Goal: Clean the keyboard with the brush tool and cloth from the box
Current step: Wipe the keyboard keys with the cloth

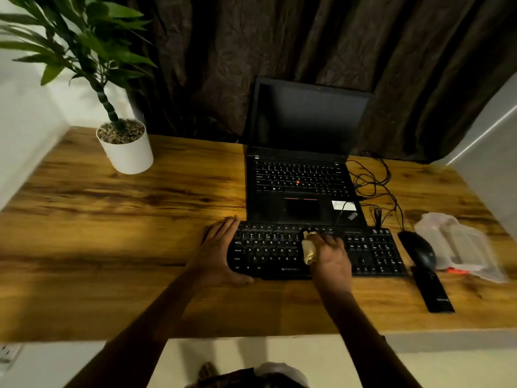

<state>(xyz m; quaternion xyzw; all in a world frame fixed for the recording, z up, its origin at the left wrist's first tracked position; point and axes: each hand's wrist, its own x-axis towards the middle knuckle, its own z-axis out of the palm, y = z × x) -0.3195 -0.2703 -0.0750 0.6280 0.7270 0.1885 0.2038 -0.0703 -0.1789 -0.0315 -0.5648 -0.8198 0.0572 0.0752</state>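
Note:
A black keyboard (372, 252) lies on the wooden desk in front of an open laptop. My left hand (219, 252) grips the keyboard's left end, thumb along its front edge. My right hand (330, 257) rests over the middle keys, shut on a bunched pale yellow cloth (309, 249) pressed against them. A clear plastic box (458, 247) lies at the right of the desk, something orange showing at its near edge. I cannot make out a brush tool.
The black laptop (303, 177) stands open just behind the keyboard, tangled cables (375, 186) to its right. A black mouse (418, 249) and a flat black bar (433, 292) lie between keyboard and box. A white potted plant (126, 149) stands back left. The desk's front edge (251, 336) is near me.

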